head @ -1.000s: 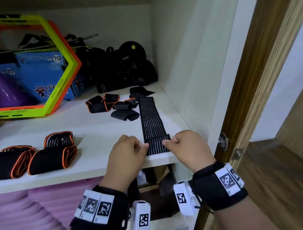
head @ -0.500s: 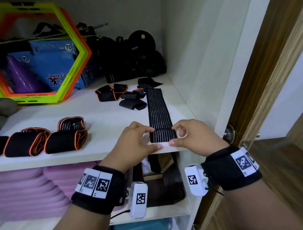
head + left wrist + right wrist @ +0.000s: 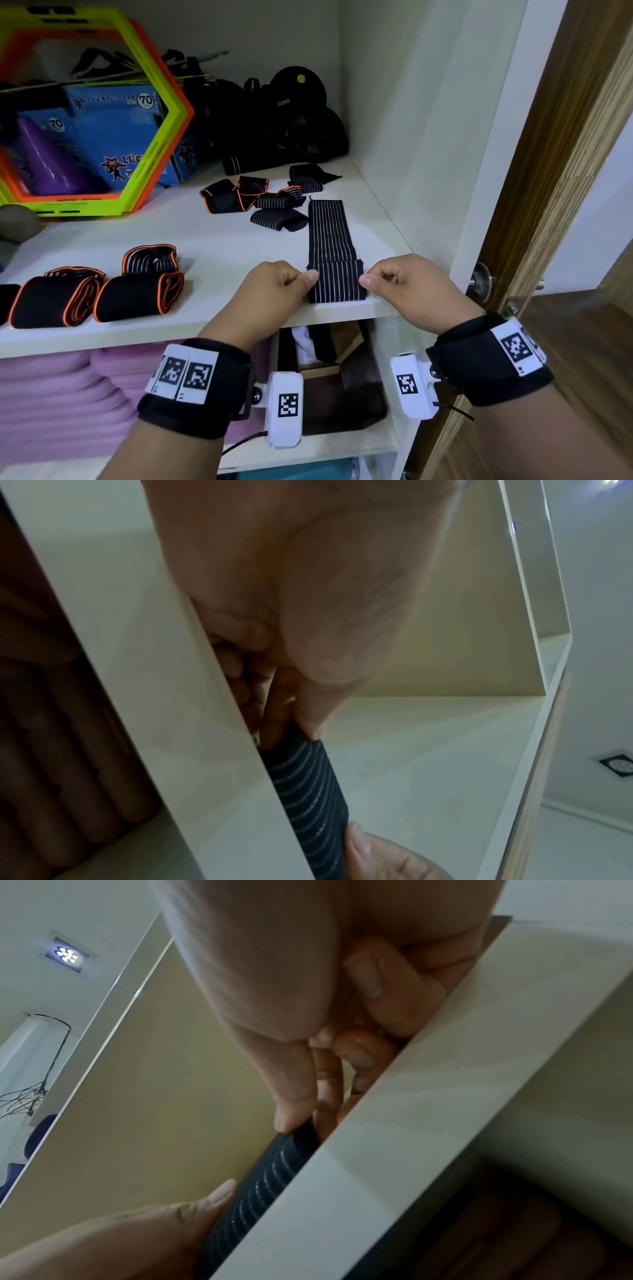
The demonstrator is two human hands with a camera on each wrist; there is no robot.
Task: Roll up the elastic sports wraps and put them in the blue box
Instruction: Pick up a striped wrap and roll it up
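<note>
A black wrap with thin white stripes (image 3: 329,240) lies lengthwise on the white shelf (image 3: 219,240), its near end rolled into a short roll (image 3: 336,282) at the shelf's front edge. My left hand (image 3: 274,291) pinches the roll's left end and my right hand (image 3: 404,284) pinches its right end. Both wrist views show the striped roll (image 3: 308,785) (image 3: 260,1180) held between thumb and fingers against the shelf edge. The blue box (image 3: 116,137) stands at the back left, behind a hexagon frame.
Several rolled orange-trimmed wraps (image 3: 137,294) sit at the front left. Loose wraps (image 3: 260,202) lie mid-shelf, with black gear (image 3: 291,120) at the back. A green and orange hexagon frame (image 3: 150,137) leans by the box. The cupboard wall and wooden door (image 3: 548,171) stand close on the right.
The near end of the striped wrap has been folded over and rolled thicker between both hands. The flat part on the shelf has grown shorter.
</note>
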